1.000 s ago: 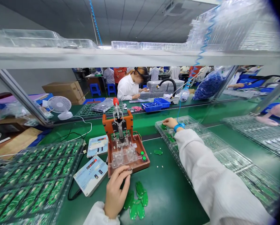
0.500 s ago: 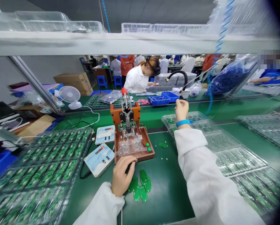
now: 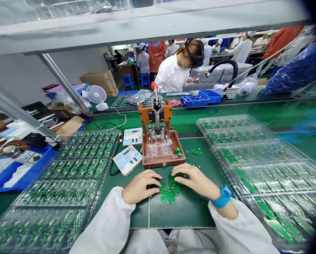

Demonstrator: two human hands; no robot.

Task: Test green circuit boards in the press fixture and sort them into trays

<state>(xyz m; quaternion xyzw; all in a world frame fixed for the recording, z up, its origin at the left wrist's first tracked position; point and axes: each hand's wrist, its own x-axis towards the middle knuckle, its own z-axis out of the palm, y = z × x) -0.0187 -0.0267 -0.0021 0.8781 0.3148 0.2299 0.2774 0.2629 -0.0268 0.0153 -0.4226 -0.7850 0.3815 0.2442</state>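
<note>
Several small green circuit boards (image 3: 167,196) lie in a loose cluster on the green mat in front of me. My left hand (image 3: 141,185) is at the cluster's left edge, thumb and fingers apart, the fingertips at the nearest boards. From the right, my right hand (image 3: 196,180) reaches over the upper boards with its fingers bent and spread; its fingertips partly cover them. Neither hand shows anything gripped. Just beyond stands a test fixture (image 3: 161,163) with a brown base, orange frame, clear plate and red-tipped lever. One single board (image 3: 196,151) lies right of it.
Two counter boxes (image 3: 127,159) with red digits sit left of the fixture. Clear trays of boards flank the mat, one left tray (image 3: 78,165) and one right tray (image 3: 253,155). A white fan (image 3: 96,94) stands behind. Overhead runs a shelf (image 3: 147,26); a co-worker (image 3: 171,72) sits opposite.
My right hand has come down from above the right tray to the board cluster. My left hand has moved from the fixture's front edge to the boards. The view has tilted down.
</note>
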